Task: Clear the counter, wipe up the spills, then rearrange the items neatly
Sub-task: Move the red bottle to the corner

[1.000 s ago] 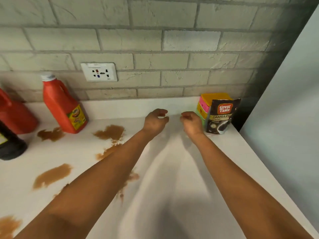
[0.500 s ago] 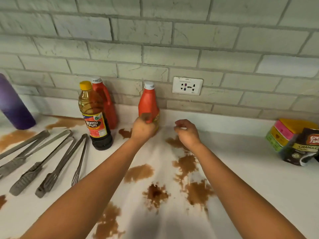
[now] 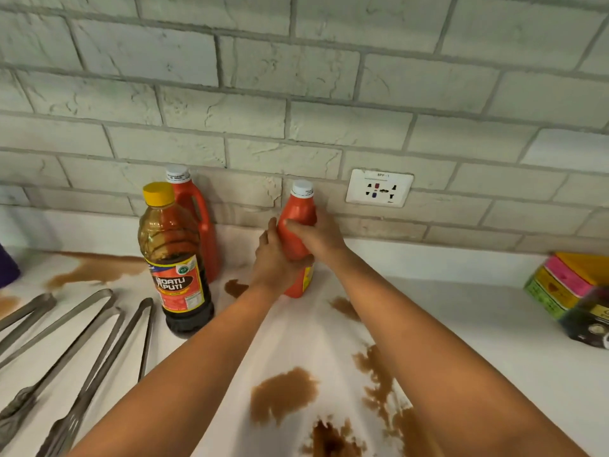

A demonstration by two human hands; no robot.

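Hands (image 3: 298, 249) hide ketchup bottle (image 3: 298, 209) middle.

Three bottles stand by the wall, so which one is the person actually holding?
The red bottle nearest the wall socket, gripped by both the left hand and right hand. The yellow-capped bottle and red jug stand untouched.

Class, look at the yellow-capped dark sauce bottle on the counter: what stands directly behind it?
Behind the yellow-capped bottle stands a red jug with a white cap, against the brick wall. The bottle covers the jug's left side and base, so its label cannot be seen.
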